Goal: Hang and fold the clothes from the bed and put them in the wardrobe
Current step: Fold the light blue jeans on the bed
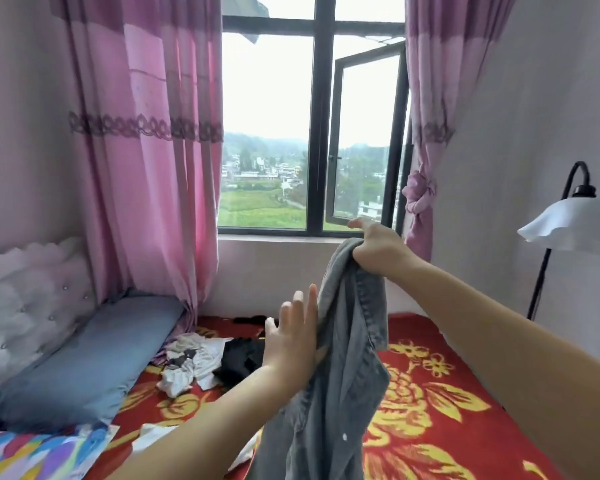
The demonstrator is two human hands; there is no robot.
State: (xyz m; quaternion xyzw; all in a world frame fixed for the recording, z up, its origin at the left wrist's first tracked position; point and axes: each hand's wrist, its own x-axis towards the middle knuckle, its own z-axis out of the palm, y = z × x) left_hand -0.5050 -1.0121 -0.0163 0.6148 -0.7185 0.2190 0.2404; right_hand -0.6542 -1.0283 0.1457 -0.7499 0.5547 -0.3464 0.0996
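Holding the denim shirt (347, 341) up over the bed (440, 403) near its foot edge: my right hand (378, 247) is gripping the collar, left hand (291, 337) flat-fingered against the fabric. I'm thinking: find the shoulders first.

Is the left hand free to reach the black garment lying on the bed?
Probably yes. The left hand is open, only brushing the grey denim shirt that the right hand grips, and the black garment lies uncovered just beyond it.
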